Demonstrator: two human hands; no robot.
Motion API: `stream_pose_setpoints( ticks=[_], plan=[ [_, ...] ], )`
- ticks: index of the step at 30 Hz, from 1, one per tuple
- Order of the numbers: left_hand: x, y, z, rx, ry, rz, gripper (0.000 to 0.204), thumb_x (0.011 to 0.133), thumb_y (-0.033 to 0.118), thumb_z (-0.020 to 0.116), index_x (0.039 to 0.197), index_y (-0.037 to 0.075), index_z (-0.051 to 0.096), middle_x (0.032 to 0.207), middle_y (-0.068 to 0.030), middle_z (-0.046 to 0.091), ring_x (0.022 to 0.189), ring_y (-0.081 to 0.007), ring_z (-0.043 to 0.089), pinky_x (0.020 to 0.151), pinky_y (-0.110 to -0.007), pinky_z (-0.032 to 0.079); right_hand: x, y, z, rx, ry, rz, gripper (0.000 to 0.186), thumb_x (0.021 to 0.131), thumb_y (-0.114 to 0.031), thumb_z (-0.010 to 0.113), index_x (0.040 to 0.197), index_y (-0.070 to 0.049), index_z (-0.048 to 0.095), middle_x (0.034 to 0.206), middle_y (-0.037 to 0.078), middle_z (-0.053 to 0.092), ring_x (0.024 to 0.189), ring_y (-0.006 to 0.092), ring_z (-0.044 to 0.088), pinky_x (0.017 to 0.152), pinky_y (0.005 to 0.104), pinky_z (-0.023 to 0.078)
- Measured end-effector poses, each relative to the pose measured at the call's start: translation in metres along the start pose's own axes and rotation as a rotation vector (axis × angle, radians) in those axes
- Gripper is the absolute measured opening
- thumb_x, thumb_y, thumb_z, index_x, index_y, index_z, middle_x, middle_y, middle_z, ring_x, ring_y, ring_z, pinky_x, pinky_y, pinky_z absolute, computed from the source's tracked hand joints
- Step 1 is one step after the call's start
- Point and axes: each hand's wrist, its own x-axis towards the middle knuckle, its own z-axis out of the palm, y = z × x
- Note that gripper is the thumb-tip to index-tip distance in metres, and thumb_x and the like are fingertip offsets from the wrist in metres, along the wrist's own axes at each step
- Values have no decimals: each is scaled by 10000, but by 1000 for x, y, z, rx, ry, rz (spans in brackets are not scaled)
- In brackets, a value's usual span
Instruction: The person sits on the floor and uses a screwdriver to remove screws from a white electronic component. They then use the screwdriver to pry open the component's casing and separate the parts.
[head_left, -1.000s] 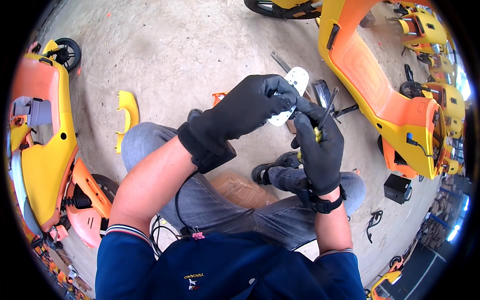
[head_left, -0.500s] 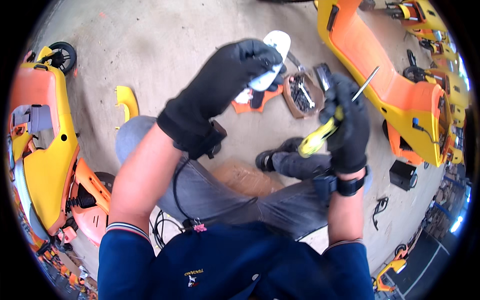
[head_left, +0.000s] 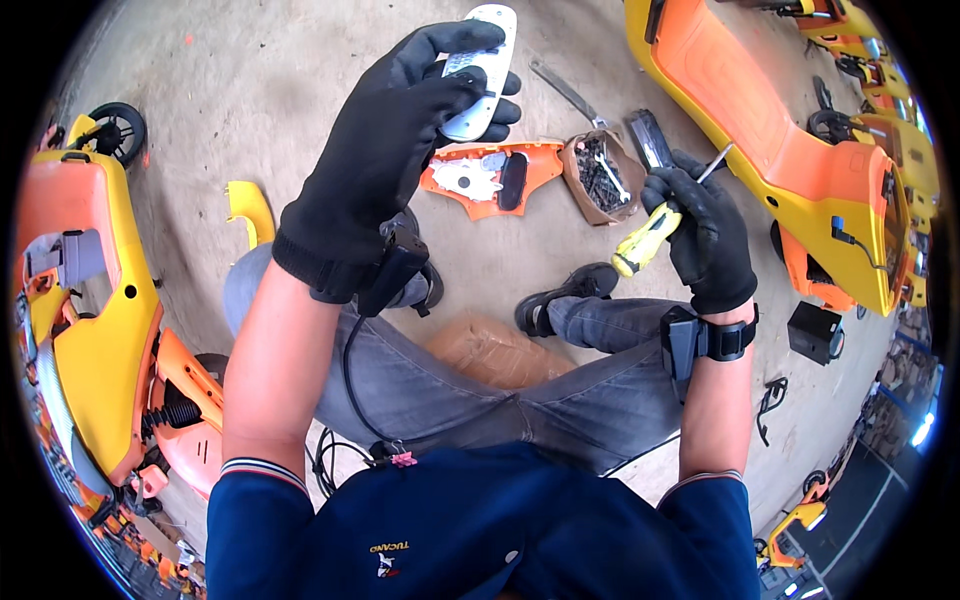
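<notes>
The black-gloved left hand point(head_left: 392, 128) pinches a rounded white plate point(head_left: 494, 62), probably light, stiff, best held by its edges; the black-gloved right hand point(head_left: 708, 228) curls round a yellow-handled screwdriver point(head_left: 645, 241).

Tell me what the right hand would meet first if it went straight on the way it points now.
Probably the black oblong part just beyond the fingers of the right hand. Depth is unclear here: the hand looks higher up, so it might pass over.

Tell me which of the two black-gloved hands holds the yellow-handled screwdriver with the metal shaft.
The right hand holds this screwdriver; the left hand instead holds a flat white plate with rounded ends.
</notes>
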Motion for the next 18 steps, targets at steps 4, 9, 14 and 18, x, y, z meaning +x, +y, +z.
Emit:
stream_pose_setpoints(
  ticks=[4, 9, 14, 18],
  plan=[
    [2, 5, -8, -9, 27, 17, 373, 1021, 110, 476, 1379, 37, 556, 1217, -199, 667, 1024, -225, 707, 925, -350, 572, 13, 0, 3, 251, -51, 187, 447, 1047, -135, 566, 1436, 22, 413, 1022, 135, 649, 898, 216, 671, 824, 363, 579],
    [-1, 12, -21, -72, 66, 76, 365, 1042, 144, 484, 1377, 22, 565, 1184, -178, 696, 971, -204, 725, 897, -333, 591, 31, -41, 1, -223, -146, 234, 353, 1051, -264, 579, 1318, -33, 610, 914, 1, 612, 754, 56, 574, 666, 227, 516],
    [-3, 25, -26, -66, 66, 116, 360, 1045, 152, 489, 1371, 25, 575, 1195, -177, 696, 985, -206, 724, 903, -330, 588, 82, -93, 4, -644, -262, 135, 296, 1013, -318, 627, 1117, -47, 685, 826, -19, 582, 636, 56, 534, 597, 210, 470],
    [-7, 37, -30, -23, 171, 168, 364, 1048, 178, 502, 1364, 17, 583, 1211, -189, 690, 1000, -208, 719, 920, -334, 579, 140, -89, 14, -933, -302, 137, 265, 983, -308, 657, 1055, -54, 683, 781, -9, 585, 621, 71, 545, 560, 236, 474]
  ],
)
